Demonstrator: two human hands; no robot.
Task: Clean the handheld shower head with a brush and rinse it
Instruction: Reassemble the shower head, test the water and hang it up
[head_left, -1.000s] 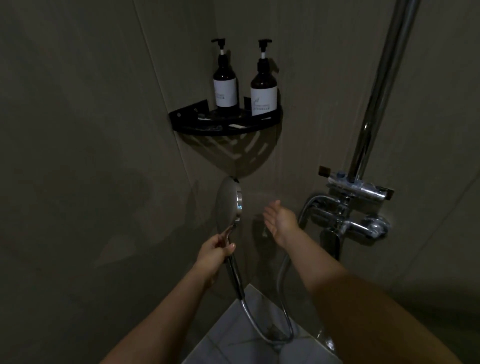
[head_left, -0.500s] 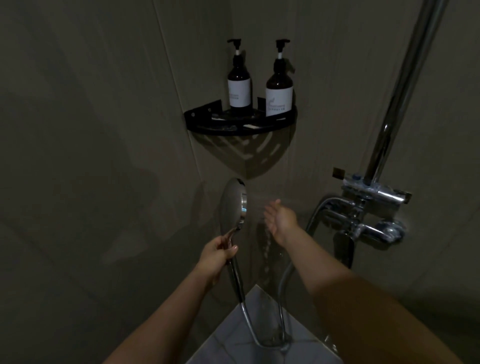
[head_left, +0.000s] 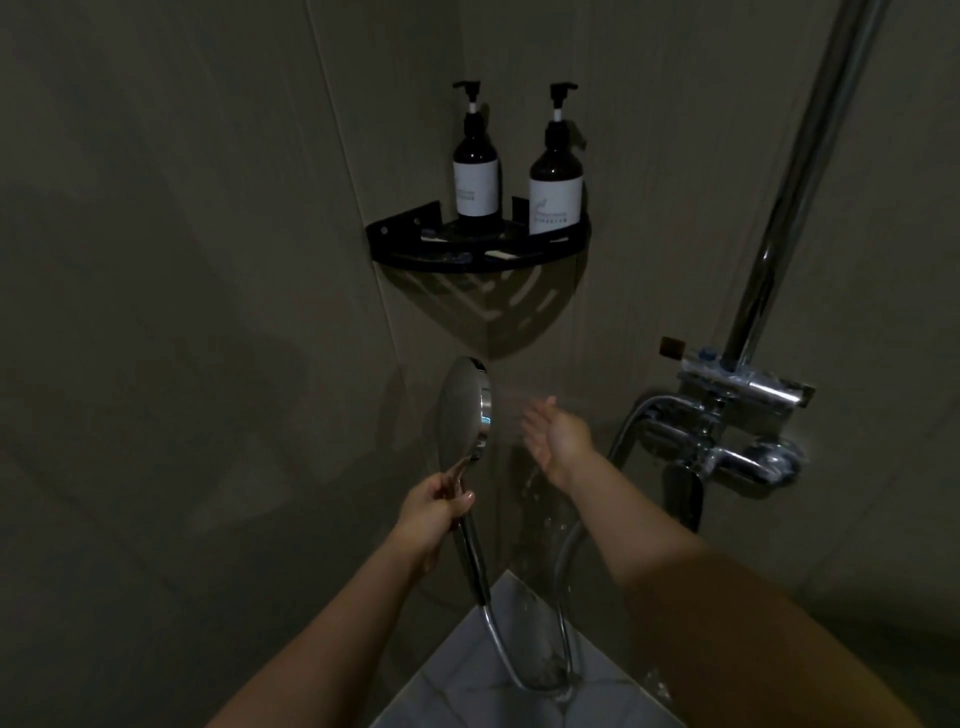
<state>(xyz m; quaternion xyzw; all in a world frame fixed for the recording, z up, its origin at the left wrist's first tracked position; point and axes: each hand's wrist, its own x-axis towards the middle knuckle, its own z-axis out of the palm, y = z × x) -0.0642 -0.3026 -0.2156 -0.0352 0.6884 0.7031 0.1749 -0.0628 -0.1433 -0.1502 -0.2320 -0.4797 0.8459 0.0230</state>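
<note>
A: Item one, shower head (head_left: 464, 408): upright in the corner below the shelf, face turned toward the person's right, handle gripped low by the left hand (head_left: 435, 506), fingers curled round it. Held side-on, probably so the spray leaves sideways and not at the camera.

B: Item two, right hand (head_left: 558, 434): fingers spread and straight, holding nothing, palm set just beside the head's face, apart from it. Faint spray and falling drops suggest it is feeling the water; likely the rinse stage.

A: Item three, hose (head_left: 524, 670): loops down from the handle over the pale floor tiles (head_left: 467, 680) and rises toward the mixer valve (head_left: 727, 431). Slack enough for turning the head.

B: Item four, corner shelf (head_left: 478, 254): black, carrying two pump bottles (head_left: 555, 187), well above the spray.

A: Brush: not visible.
</note>
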